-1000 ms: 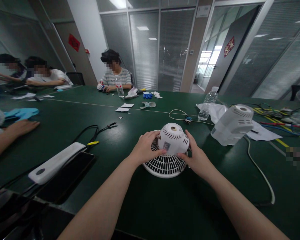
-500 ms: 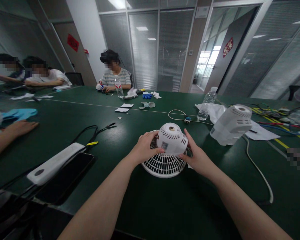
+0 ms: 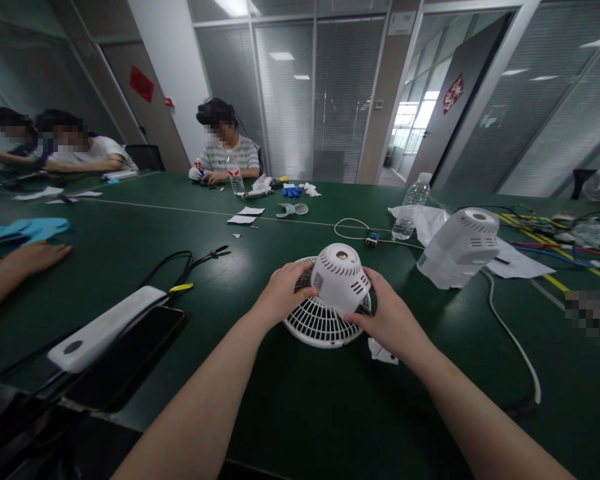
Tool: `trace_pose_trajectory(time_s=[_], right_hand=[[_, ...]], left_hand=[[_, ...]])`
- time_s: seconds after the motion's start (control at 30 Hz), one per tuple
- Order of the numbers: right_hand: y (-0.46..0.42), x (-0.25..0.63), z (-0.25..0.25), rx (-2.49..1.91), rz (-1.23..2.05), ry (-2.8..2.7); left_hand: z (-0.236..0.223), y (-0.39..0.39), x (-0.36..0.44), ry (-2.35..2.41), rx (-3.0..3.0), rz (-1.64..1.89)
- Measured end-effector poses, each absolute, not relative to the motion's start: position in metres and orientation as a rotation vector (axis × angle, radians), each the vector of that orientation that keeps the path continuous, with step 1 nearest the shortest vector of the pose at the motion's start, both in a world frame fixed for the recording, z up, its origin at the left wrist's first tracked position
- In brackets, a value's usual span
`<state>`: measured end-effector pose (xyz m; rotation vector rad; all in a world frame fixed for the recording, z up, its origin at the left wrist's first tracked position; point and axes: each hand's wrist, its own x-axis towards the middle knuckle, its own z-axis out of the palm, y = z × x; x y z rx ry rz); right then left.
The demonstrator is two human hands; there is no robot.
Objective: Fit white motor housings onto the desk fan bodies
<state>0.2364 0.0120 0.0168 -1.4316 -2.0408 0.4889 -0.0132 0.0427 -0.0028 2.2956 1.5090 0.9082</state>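
Observation:
A white plastic fan motor housing (image 3: pixel 341 277), vented round its top and with a hole in the middle, is gripped between my two hands. My left hand (image 3: pixel 286 295) holds its left side, thumb in front near a small label. My right hand (image 3: pixel 384 307) wraps the right side, thumb at the lower front edge. Directly under the housing lies a round white fan grille (image 3: pixel 325 327) on the green table. Whether housing and grille are joined is hidden. A small white part (image 3: pixel 383 352) lies just below my right hand.
On the right stand another white vented housing (image 3: pixel 460 250) and a clear bottle (image 3: pixel 413 203); a grey cable (image 3: pixel 515 340) runs nearby. To the left lie a white power bank-like device (image 3: pixel 107 327) and a black phone (image 3: pixel 130 357). A co-worker's hand (image 3: pixel 40 257) rests at far left.
The housing has been turned and its label now faces further left. My right hand has shifted slightly left and down with it, and the small white part shows more fully.

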Motion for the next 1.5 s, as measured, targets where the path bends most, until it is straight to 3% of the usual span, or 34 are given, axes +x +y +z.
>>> trace_pose_trajectory(time_s=[0.37,0.9,1.2,1.5], right_hand=[[0.006,0.231,0.013,-1.468,0.289,-2.026],[0.012,0.231,0.008,-1.327,0.775,-1.741],[0.008,0.226,0.012,-1.403,0.373,-2.172],[0.007,0.226,0.01,-1.399,0.37,-2.223]], left_hand=[[-0.004,0.037,-0.002,1.656,2.348,1.018],[-0.005,0.035,-0.001,1.533,2.236,1.005],[-0.008,0.035,0.001,1.567,2.334,0.952],[-0.013,0.038,0.0,1.637,2.351,0.923]])
